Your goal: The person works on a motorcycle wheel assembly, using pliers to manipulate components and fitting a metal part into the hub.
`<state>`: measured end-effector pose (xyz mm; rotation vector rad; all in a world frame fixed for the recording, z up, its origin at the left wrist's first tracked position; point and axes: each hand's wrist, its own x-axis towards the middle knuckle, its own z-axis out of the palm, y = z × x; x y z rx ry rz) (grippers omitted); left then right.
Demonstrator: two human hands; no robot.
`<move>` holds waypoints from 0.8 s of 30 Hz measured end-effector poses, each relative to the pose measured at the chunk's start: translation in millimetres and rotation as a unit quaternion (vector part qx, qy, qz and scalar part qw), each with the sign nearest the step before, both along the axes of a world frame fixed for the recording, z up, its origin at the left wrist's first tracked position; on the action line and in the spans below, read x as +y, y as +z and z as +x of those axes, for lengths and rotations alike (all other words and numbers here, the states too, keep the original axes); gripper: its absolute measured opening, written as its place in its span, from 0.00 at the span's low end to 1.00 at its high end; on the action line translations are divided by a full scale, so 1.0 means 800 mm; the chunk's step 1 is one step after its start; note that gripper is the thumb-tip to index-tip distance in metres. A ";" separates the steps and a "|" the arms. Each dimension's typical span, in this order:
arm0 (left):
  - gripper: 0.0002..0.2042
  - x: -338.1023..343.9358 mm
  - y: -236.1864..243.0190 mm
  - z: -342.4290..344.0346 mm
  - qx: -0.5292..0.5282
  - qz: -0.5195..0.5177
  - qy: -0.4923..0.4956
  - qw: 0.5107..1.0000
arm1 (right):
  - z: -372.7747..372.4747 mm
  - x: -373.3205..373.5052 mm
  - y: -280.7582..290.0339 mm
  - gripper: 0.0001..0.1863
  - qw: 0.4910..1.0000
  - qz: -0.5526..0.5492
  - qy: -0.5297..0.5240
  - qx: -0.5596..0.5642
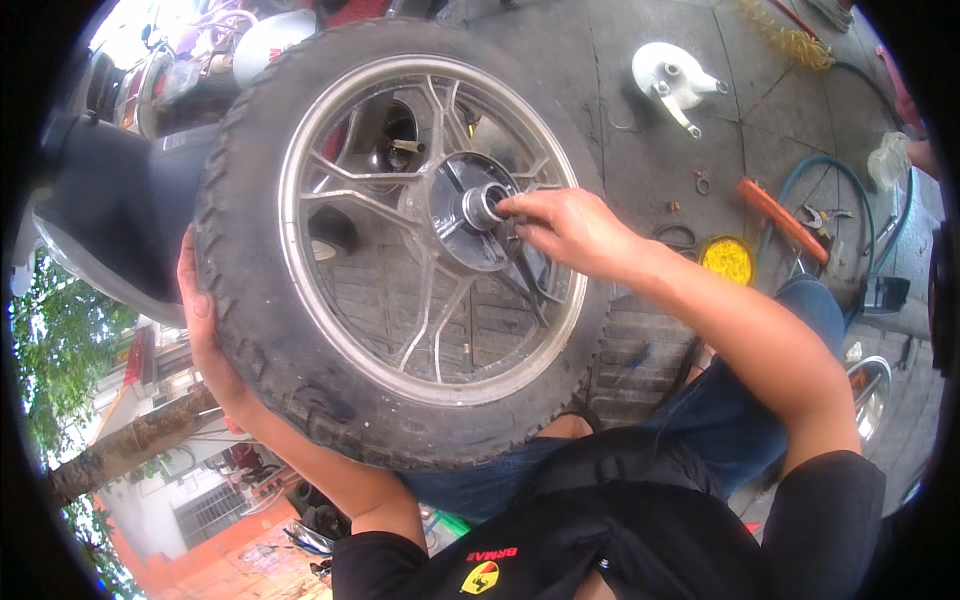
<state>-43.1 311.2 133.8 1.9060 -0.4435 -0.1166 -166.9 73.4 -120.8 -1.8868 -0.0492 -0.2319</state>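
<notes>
The left hand, spread along the black-tyred, silver-spoked wheel just right of it, should brace firmly while the right hand, curled with any pinch unclear, works squarely at the round silver hub collar by its fingertips.

Left of the right hand at the hub lies the left hand against the tire; rightward sits a tub, farther ahead a metal cover.

left hand upright, right hand turned inward, forearms bare
</notes>
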 end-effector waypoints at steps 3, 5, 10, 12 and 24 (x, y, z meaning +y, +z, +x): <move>0.39 -0.003 0.001 -0.002 0.002 -0.004 0.004 1.000 | 0.005 -0.005 0.004 0.18 0.999 0.015 0.031 0.038; 0.38 -0.005 0.005 -0.008 0.001 -0.007 0.019 1.000 | 0.008 -0.005 0.006 0.18 0.997 0.016 0.051 0.052; 0.38 -0.019 -0.004 -0.017 -0.014 0.003 0.052 0.999 | 0.010 -0.002 0.001 0.17 0.997 0.019 0.044 0.059; 0.38 -0.012 -0.004 -0.012 -0.012 0.006 0.037 0.999 | 0.010 -0.002 0.006 0.16 0.998 0.009 0.042 0.056; 0.34 -0.002 0.001 -0.004 -0.027 0.058 0.045 0.997 | 0.022 -0.029 -0.016 0.13 0.975 0.104 -0.132 0.147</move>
